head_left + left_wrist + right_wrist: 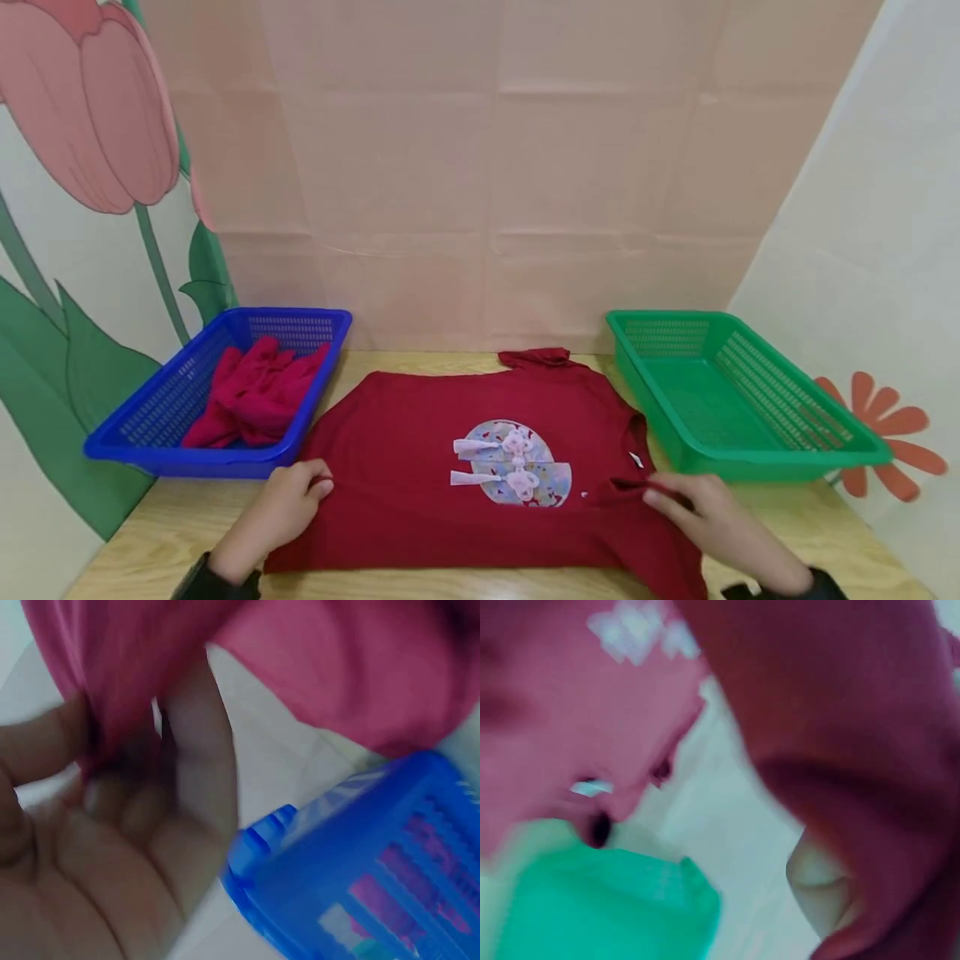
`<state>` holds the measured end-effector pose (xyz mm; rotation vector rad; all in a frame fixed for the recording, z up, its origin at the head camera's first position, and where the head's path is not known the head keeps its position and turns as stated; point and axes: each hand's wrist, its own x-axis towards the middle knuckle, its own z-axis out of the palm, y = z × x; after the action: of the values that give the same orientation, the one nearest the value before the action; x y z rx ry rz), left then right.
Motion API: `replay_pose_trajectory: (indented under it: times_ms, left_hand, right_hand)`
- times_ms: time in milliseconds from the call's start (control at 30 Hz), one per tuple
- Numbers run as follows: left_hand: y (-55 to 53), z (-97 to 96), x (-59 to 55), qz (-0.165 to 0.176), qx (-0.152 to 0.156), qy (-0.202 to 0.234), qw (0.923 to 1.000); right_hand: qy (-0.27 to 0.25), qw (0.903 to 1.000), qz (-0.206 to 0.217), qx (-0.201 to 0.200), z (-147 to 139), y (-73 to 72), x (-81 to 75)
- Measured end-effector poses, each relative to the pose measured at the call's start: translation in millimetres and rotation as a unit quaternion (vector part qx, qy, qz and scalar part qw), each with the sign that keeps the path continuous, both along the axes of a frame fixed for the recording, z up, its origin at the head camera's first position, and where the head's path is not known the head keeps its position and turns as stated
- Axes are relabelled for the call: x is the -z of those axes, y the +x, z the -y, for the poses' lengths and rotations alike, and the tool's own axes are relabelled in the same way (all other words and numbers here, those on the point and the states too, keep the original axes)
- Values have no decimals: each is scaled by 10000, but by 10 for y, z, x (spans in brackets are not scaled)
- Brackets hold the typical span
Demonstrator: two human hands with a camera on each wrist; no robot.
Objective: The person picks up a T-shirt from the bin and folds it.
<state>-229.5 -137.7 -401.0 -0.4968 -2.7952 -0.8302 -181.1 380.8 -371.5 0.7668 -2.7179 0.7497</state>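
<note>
A dark red shirt [405, 450] lies spread sideways over the wooden table, with a round pale floral patch [517, 462] and light knotted fastenings on its front. My left hand [288, 504] pinches the shirt's left edge between thumb and fingers; in the left wrist view the gathered cloth [135, 682] hangs from that grip. At the right, my right hand [705, 517] grips a raised fold of the shirt near its lower right part. The right wrist view shows the cloth [840, 712] covering most of that hand. A small white tag [636, 460] shows by the right opening.
To the left stands a blue basket [187, 458] with crumpled magenta cloth [262, 396] inside. A green basket [780, 462] is at the right, close to the shirt's edge. Behind the wooden table [187, 517] rises a creased pinkish-brown backdrop [480, 167].
</note>
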Motion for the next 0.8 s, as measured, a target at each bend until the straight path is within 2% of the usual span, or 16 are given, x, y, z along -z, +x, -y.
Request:
replay_pose_trajectory:
  times_ms: [33,100,200,267,333,400,433,500,567,667,800]
  left_hand:
    - [-47,-67,-52,57,-288,14,9996]
    - [-183,-180,-134,77,-572,21,9983]
    - [-462,-308,-138,221,-931,88,9954]
    - [-647,-376,-78,299,-1210,174,9920]
    - [-801,-444,7,308,-1532,175,9876]
    - [-900,-511,97,204,-1749,58,9844]
    - [-926,-541,140,119,-1826,-70,9831]
    - [-937,-600,197,-104,-1884,-365,9813]
    - [-922,-667,186,-259,-1787,-638,9815]
    - [-921,-964,61,-244,-1276,-902,9874]
    - [-1017,-1497,-158,-206,-268,-1082,9936]
  right_hand:
    - [88,9996,-120,252,71,-128,-93]
    - [365,9937,-871,611,171,-464,-159]
    - [884,9854,-1003,1058,268,-1012,-188]
    - [1114,9792,-1090,1297,298,-1362,-106]
    - [1252,9738,-1053,1581,307,-1637,3]
    - [1245,9710,-958,1800,312,-1790,115]
    - [1207,9704,-968,1854,319,-1814,166]
    - [1117,9708,-1024,1861,347,-1760,249]
    - [904,9745,-1046,1767,393,-1592,293]
    - [678,9759,-930,1856,312,-1123,289]
    - [628,9739,-219,2169,203,-488,302]
